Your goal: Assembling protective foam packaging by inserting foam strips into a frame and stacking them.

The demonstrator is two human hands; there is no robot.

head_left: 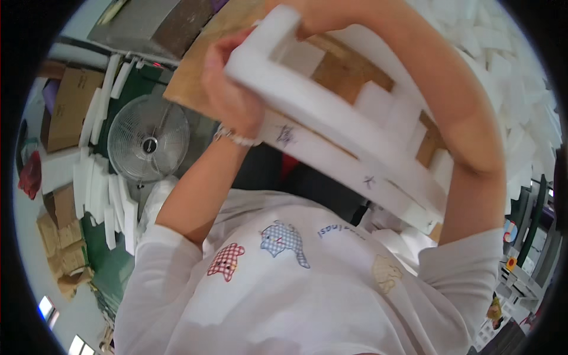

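A long white foam piece [337,106] with an upturned end runs slantwise over a wooden work table [192,80]. My left hand [232,89] is closed around the foam's left end, with some fingers hidden behind it. A beaded bracelet circles that wrist. My right arm reaches over from the right, and my right hand [316,16] is at the far side of the foam's upturned end, by the top edge of the view. Its fingers are mostly hidden there. Smaller white foam blocks [384,106] sit just beyond the long piece.
A white strip with handwritten marks [325,155] lies along the table's near edge. At left stand a round fan [149,144], upright foam strips [97,189] and cardboard boxes [74,106]. White foam pieces [515,89] are heaped at the far right.
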